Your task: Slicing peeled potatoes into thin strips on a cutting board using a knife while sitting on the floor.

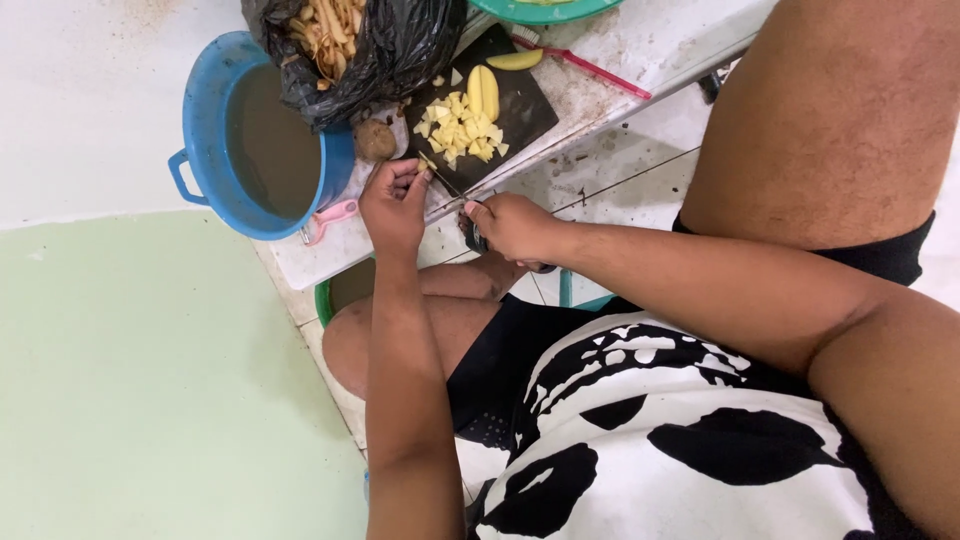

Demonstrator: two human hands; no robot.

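My left hand (393,203) pinches a small piece of potato (427,164) at the near corner of a black cutting board (525,110). My right hand (512,224) grips the dark handle of a knife (450,186), whose thin blade reaches to that piece. On the board lies a heap of yellow diced potato (459,127) and a peeled half potato (483,91). An unpeeled brown potato (375,140) sits beside the board.
A blue pot of murky water (205,110) stands at the left of the low white table (650,40). A black bag of peelings (400,40), a pink peeler (332,214), a green plate (540,10) and a pink-handled tool (600,72) lie around. My bare knees flank the table.
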